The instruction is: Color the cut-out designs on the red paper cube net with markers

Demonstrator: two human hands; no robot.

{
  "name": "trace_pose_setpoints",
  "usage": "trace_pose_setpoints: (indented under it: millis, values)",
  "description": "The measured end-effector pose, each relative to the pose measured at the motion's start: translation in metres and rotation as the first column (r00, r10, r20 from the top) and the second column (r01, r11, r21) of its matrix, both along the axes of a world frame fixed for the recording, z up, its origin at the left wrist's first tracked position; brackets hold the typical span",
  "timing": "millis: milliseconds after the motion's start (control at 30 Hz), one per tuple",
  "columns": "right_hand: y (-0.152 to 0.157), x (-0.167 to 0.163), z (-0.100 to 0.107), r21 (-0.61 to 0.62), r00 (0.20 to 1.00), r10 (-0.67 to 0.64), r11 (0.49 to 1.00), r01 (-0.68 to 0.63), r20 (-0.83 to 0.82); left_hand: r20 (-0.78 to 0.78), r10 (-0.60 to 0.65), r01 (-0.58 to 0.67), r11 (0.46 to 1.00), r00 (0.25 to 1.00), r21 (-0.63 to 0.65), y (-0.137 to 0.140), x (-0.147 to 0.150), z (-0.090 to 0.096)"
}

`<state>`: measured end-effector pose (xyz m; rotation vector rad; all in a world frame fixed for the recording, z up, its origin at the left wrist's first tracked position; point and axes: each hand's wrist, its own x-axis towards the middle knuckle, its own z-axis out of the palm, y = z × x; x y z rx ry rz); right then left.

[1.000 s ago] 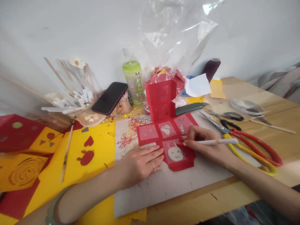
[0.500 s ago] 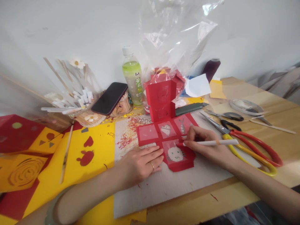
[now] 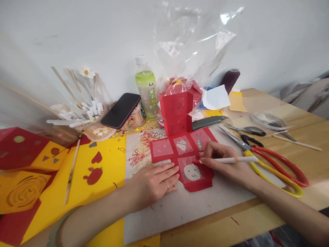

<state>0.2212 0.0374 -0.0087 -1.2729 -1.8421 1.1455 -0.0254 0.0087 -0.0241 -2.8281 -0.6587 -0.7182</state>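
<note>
A red paper box cutout (image 3: 190, 187) lies partly unfolded, with clear-backed windows, and its far panels stand upright. One window holds a white rabbit face (image 3: 192, 172) with green eyes; others show a heart and a carrot-like shape. My left hand (image 3: 156, 181) lies flat, its fingertips on the cutout's left edge. In my right hand (image 3: 221, 157) a white marker (image 3: 233, 160) is pinched, its red tip by the upper right of the rabbit face; whether the tip touches cannot be told. Underneath is a grey board (image 3: 164, 219).
Right of my hand lie large scissors (image 3: 280, 161) and small black scissors (image 3: 253, 130). Behind stand a drink bottle (image 3: 145, 85), a phone (image 3: 122, 109) and a basket of white markers (image 3: 89, 113). Yellow paper (image 3: 77, 178) with red cutouts spreads on the left.
The view has shifted slightly, so most things sit a little lower. My right hand and marker have moved slightly beside the rabbit face; my left hand stays on the edge.
</note>
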Motion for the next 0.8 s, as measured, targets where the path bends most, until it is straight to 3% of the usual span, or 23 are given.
trace_pose_setpoints:
  millis: [800]
  values:
    - [0.0, -0.0002, 0.0015, 0.005, 1.0, 0.001, 1.0, -0.001, -0.005, 0.009, 0.003, -0.003, 1.0, 1.0, 0.003, -0.0006, -0.0006, -0.0028]
